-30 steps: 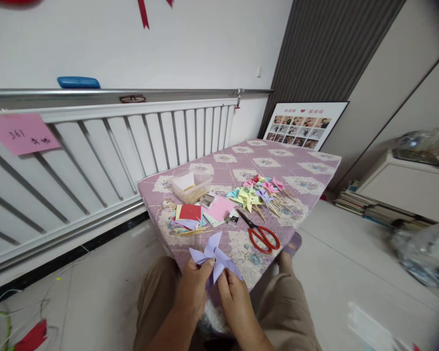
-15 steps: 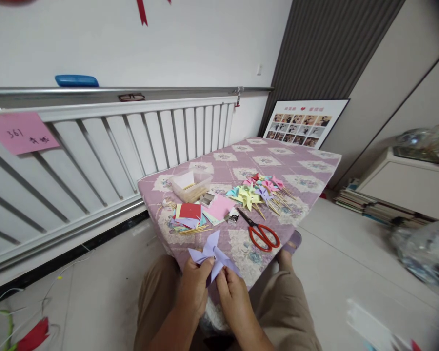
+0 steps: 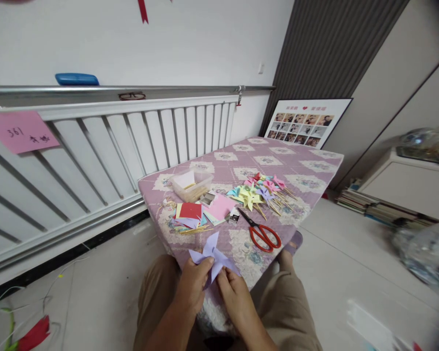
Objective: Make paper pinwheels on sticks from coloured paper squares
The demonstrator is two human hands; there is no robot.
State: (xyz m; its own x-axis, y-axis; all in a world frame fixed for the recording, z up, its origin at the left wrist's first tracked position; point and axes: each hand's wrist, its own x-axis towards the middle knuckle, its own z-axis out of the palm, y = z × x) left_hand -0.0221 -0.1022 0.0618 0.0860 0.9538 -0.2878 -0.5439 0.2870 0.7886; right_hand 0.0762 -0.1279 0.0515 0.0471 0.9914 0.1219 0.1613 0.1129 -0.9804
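Observation:
A lavender paper pinwheel (image 3: pixel 217 258) is held over the near edge of the table, its folded blades spread out. My left hand (image 3: pixel 195 280) pinches it near the centre, thumb on top. From the lower right, my right hand (image 3: pixel 232 287) grips its underside with fingers closed; whether a stick is in those fingers is hidden. Beyond the hands lie red-handled scissors (image 3: pixel 265 237), a stack of coloured paper squares (image 3: pixel 189 212) and several thin wooden sticks (image 3: pixel 195 230). A pile of finished pinwheels (image 3: pixel 250 196) on sticks rests farther right.
A clear plastic box (image 3: pixel 192 185) with sticks stands near the radiator (image 3: pixel 149 136). Pink paper (image 3: pixel 220 207) and a small pack of pins (image 3: pixel 234 216) lie beside it. The table wears a purple floral cloth (image 3: pixel 267 161). A photo board (image 3: pixel 307 122) leans at the back.
The view has shifted very slightly. Both hands keep hold of the lavender pinwheel in nearly the same place, and the things on the table have not moved.

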